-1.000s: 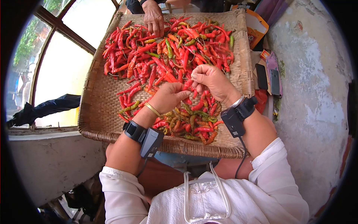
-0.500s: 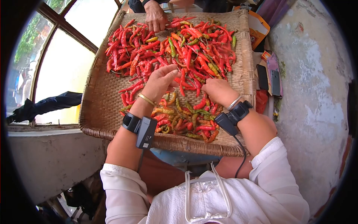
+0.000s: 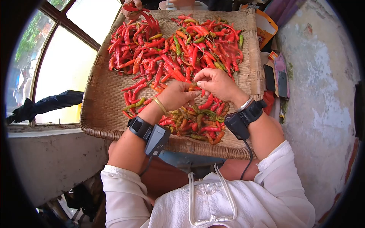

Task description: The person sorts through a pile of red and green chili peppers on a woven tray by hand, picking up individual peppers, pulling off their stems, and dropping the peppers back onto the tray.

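My left hand (image 3: 177, 95) and my right hand (image 3: 218, 85) meet over the middle of a woven tray (image 3: 100, 91). Both are closed in a pinch around a small reddish-orange chili pepper (image 3: 195, 88), partly hidden by the fingers. Beneath and in front of my hands lies a near pile of wrinkled orange, green and red chili peppers (image 3: 197, 123). A larger pile of mostly red chili peppers (image 3: 129, 47) spreads over the far half of the tray.
Another person's hand (image 3: 132, 11) holds red chili peppers at the tray's far left corner. Two phones (image 3: 282, 84) lie beside the tray on the right, near an orange box (image 3: 265, 28). A dark folded umbrella (image 3: 51, 104) rests by the window. A wall (image 3: 319, 114) stands right.
My hands have come together, the left moving right and down, the right slightly up. The other person's hand has gone from the far middle to the far left corner with red chili peppers.
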Tool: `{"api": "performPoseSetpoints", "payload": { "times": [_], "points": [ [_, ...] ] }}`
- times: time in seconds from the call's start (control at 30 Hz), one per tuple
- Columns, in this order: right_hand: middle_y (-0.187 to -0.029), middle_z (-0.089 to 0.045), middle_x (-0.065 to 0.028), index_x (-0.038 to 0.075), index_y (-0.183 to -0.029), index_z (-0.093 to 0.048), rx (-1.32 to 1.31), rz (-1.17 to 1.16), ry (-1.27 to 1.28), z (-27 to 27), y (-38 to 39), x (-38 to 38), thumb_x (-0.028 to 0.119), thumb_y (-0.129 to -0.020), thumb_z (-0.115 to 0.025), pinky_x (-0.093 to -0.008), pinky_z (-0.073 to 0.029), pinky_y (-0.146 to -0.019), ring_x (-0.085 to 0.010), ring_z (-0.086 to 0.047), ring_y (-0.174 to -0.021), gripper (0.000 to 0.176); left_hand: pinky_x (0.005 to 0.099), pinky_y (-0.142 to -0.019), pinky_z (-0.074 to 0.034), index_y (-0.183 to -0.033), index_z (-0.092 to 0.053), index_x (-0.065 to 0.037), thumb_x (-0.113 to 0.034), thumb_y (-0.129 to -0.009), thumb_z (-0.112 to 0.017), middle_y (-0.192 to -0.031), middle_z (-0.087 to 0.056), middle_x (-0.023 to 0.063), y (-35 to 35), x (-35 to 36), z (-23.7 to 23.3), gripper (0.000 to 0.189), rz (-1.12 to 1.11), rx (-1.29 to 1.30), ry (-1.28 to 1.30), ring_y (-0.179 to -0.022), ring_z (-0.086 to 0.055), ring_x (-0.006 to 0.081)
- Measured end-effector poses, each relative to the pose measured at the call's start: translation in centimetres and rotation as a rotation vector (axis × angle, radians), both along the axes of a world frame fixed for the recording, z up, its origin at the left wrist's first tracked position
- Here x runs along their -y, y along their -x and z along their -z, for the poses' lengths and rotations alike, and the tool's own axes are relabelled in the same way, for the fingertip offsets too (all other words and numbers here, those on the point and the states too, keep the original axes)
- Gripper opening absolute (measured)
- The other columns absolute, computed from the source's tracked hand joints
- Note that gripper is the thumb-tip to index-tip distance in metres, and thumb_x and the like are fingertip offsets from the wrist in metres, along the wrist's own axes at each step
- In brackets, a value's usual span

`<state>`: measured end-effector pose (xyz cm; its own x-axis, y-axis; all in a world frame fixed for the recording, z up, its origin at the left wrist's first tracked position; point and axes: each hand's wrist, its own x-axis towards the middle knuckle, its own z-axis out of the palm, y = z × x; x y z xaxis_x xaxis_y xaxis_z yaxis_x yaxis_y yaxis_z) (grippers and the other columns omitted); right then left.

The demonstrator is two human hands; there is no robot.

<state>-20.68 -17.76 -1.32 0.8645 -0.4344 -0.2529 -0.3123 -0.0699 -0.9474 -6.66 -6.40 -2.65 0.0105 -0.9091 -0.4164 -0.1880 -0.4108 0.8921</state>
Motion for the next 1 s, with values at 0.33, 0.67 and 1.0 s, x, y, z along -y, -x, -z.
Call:
{"api": "performPoseSetpoints", "payload": {
  "times": [0.33,0.67,1.0],
  "points": [
    [-0.086,-0.062,-0.0132,0.008,-0.09,-0.062,-0.347,-0.519,0.742,1.5,0.8,-1.0,0.016,-0.068,-0.065,-0.0381,-0.047,-0.071,-0.0286,-0.059,-0.085,0.023,0.0214,-0.054,-0.05,-0.106,-0.049,-0.005,-0.025,-0.087,-0.052,-0.089,-0.058,0.0031,-5.4,0.8,-0.3,0.028,-0.897,-0.556,0.427,-0.066,-0.06,0.0112],
    [-0.078,-0.063,-0.0105,0.007,-0.079,-0.065,-0.577,-0.594,1.011,2.6,0.8,-2.4,0.013,-0.066,-0.058,-0.0384,-0.048,-0.066,-0.0282,-0.061,-0.079,0.016,0.0207,-0.055,-0.044,-0.104,-0.056,0.0,-0.02,-0.084,-0.057,-0.078,-0.059,0.0009,-0.5,0.3,0.7,0.028,-0.118,-0.098,0.082,-0.061,-0.053,0.006],
    [-0.073,-0.061,-0.0121,0.006,-0.074,-0.061,-0.277,-0.057,0.559,2.7,1.7,0.2,0.024,-0.068,-0.063,-0.0383,-0.046,-0.067,-0.0292,-0.058,-0.074,0.019,0.038,-0.071,-0.047,-0.098,-0.06,-0.005,-0.025,-0.071,-0.062,-0.082,-0.062,0.0147,-0.2,-0.5,2.4,0.034,0.242,0.639,0.338,-0.078,-0.06,0.0297]
  ]
}}
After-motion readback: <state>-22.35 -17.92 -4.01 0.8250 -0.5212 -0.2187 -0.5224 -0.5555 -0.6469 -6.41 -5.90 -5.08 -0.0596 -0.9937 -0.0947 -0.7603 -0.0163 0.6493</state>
